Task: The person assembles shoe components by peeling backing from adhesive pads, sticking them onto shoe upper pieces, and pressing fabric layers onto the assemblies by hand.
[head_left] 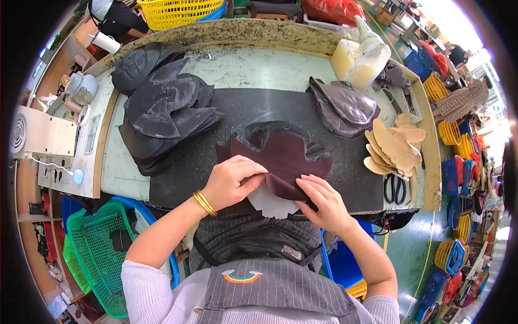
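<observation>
A dark maroon cut piece of leather-like sheet [280, 156] lies over a stack of black pieces near the table's front edge. Its near edge is curled up. My left hand [232, 181], closed, pinches that edge between thumb and fingers. The fingers of my right hand [324, 202] lie together over the right part of the fold, with the thumb below, gripping it. A pale grey piece with a jagged edge [270, 204] shows under the fold between my hands. Beneath everything is a black mat [243, 102].
Black moulded pieces [167, 102] are heaped at left. On the right are dark glossy pieces [342, 110], tan insole-shaped pieces [394, 146], scissors [395, 189] and a plastic glue container [359, 56]. A raised rim [216, 35] borders the table's back. A green basket [100, 248] stands below left.
</observation>
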